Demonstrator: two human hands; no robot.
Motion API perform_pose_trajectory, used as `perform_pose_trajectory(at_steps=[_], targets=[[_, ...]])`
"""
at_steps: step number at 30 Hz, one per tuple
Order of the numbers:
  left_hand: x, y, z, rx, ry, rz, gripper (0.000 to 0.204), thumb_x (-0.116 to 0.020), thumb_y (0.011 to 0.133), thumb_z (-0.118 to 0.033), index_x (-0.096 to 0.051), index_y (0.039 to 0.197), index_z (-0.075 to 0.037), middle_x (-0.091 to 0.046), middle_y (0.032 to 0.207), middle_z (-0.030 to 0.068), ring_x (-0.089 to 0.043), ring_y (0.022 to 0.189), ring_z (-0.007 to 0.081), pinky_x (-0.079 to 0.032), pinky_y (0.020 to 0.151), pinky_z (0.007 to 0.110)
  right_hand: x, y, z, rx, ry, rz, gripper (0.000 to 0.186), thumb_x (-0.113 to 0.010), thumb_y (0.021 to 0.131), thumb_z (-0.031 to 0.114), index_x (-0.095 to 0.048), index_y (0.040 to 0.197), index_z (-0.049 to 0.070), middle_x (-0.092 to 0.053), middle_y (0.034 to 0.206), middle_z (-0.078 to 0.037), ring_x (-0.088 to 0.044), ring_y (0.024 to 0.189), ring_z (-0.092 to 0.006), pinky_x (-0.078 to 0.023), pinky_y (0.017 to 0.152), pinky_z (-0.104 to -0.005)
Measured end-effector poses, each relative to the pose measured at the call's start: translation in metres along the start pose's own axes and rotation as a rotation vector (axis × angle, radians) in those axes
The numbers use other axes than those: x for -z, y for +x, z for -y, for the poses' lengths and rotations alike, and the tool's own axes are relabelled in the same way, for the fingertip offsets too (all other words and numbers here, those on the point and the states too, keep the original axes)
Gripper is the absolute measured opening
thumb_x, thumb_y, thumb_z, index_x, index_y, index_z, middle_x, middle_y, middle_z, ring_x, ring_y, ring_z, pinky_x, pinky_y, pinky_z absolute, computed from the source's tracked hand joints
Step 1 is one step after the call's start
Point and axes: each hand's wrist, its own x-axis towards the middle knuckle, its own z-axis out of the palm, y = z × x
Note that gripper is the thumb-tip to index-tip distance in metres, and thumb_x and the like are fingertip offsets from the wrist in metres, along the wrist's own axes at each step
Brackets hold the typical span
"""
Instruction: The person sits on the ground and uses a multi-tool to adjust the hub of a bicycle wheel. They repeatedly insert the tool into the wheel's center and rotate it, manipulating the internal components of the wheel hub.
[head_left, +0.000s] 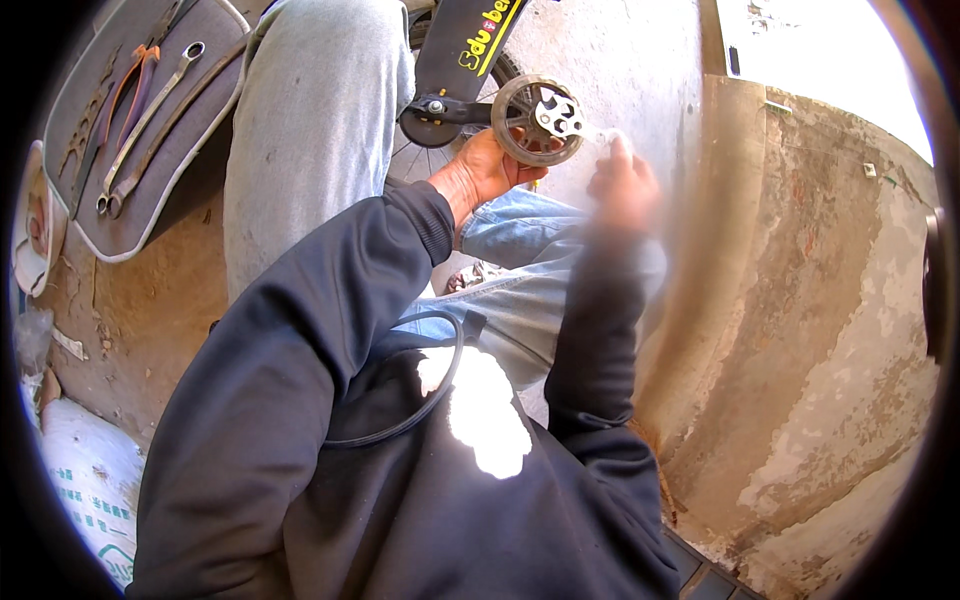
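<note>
My left hand [480, 165] grips a small wheel [513, 140] with a translucent tyre from below, fingers round its rim. A silver flat multi-hole tool [558, 112] lies over the wheel's hub. Beside it on the right, my right hand [625, 185] is smeared by motion, fingertips at a pale blurred part near the tool; whether it holds that cannot be made out. Behind the wheel are a black bracket [460, 110] with a bolt and a black panel [450, 70] with yellow lettering, in front of a spoked bicycle wheel [410, 160].
At upper left a grey mat [170, 200] holds pliers [135, 85], a combination wrench [150, 125] and other long tools. A white sack [85, 490] sits at lower left. A stained concrete wall [820, 300] runs along the right. My jeans-clad legs [310, 120] flank the work.
</note>
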Motion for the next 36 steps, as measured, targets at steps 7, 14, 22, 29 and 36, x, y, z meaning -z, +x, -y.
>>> perform_pose_trajectory(at_steps=[7, 14, 22, 29, 36], targets=[[-0.002, 0.001, 0.002, -0.002, -0.006, -0.009, 0.033, -0.054, 0.089, -0.035, -0.055, 0.114, -0.013, -0.063, 0.108, 0.0062, -0.063, 0.094, 0.0198, -0.056, 0.073, 0.037, -0.038, 0.052, 0.038, 0.079, -0.139, 0.201, 0.035, -0.067, 0.080, 0.015, -0.058, 0.104, -0.008, -0.062, 0.074, -0.012, -0.056, 0.052, -0.0125, -0.045, 0.042, -0.0236], [-0.001, 0.001, 0.007, -0.030, 0.050, 0.008, 0.029, -0.050, 0.092, -0.031, -0.055, 0.113, -0.012, -0.064, 0.104, 0.0076, -0.064, 0.089, 0.0205, -0.056, 0.073, 0.036, -0.100, 0.086, 0.034, 0.516, -0.502, 0.540, 0.028, -0.068, 0.073, 0.025, -0.069, 0.090, 0.003, -0.067, 0.075, -0.013, -0.065, 0.066, -0.0181, -0.051, 0.062, -0.0288], [0.000, -0.005, 0.004, 0.053, -0.238, 0.000, 0.033, -0.046, 0.093, -0.031, -0.054, 0.117, -0.010, -0.063, 0.107, 0.0070, -0.062, 0.094, 0.0196, -0.053, 0.081, 0.036, -0.130, -0.022, 0.049, 0.831, -0.943, 0.750, 0.032, -0.067, 0.070, 0.041, -0.068, 0.078, 0.009, -0.065, 0.074, -0.014, -0.065, 0.075, -0.0287, -0.050, 0.070, -0.0383], [-0.019, -0.049, -0.009, 0.323, -0.363, 0.040, 0.039, -0.047, 0.092, -0.036, -0.055, 0.118, -0.009, -0.062, 0.108, 0.0080, -0.062, 0.092, 0.0180, -0.054, 0.077, 0.031, -0.080, -0.079, -0.005, 1.181, -0.918, 0.611, 0.017, -0.066, 0.068, 0.017, -0.056, 0.077, 0.007, -0.055, 0.077, -0.011, -0.056, 0.077, -0.0277, -0.045, 0.075, -0.0381], [-0.040, -0.040, -0.005, 0.256, -0.189, 0.032, 0.041, -0.047, 0.091, -0.038, -0.054, 0.118, -0.007, -0.062, 0.108, 0.0093, -0.062, 0.090, 0.0171, -0.055, 0.072, 0.027, -0.035, -0.075, -0.043, 1.281, -0.569, 0.531, 0.032, -0.059, 0.062, 0.003, -0.060, 0.094, 0.001, -0.059, 0.092, -0.012, -0.059, 0.088, -0.0295, -0.049, 0.078, -0.0364]])
